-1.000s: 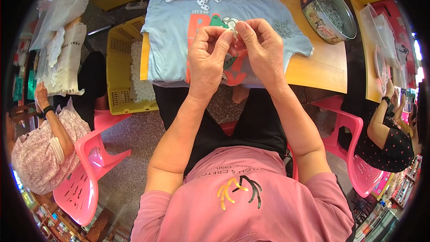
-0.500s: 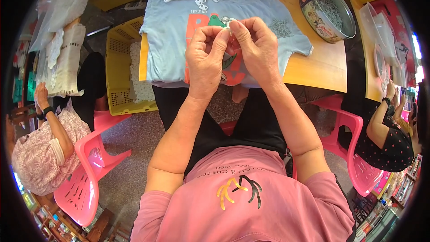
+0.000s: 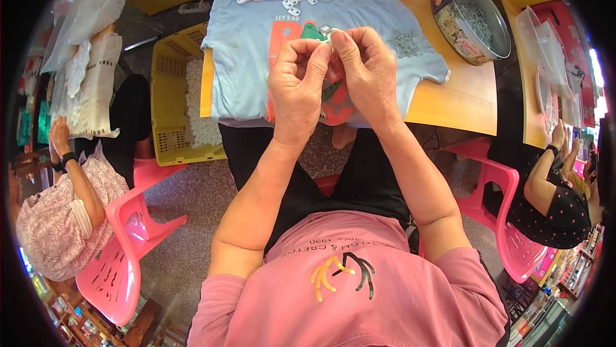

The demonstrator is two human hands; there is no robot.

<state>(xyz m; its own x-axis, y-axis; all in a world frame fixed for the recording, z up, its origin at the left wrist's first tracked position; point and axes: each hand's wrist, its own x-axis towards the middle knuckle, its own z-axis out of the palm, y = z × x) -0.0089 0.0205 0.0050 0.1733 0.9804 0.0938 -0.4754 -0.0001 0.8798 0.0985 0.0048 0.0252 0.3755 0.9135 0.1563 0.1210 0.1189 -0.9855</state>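
My left hand [image 3: 297, 80] and right hand [image 3: 370, 69] are pinching a small white piece [image 3: 330, 41] inward of the table's [image 3: 457, 104] near edge, while a tin [image 3: 450, 34] by its right edge is holding grey bits [image 3: 473, 16] and a yellow crate [image 3: 168, 100] beyond its left edge, white pieces [image 3: 203, 112].

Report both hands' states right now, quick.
Left hand: closed, fingertips pinching a small white piece, mostly hidden.
Right hand: closed, thumb and fingers pinched at that same piece.
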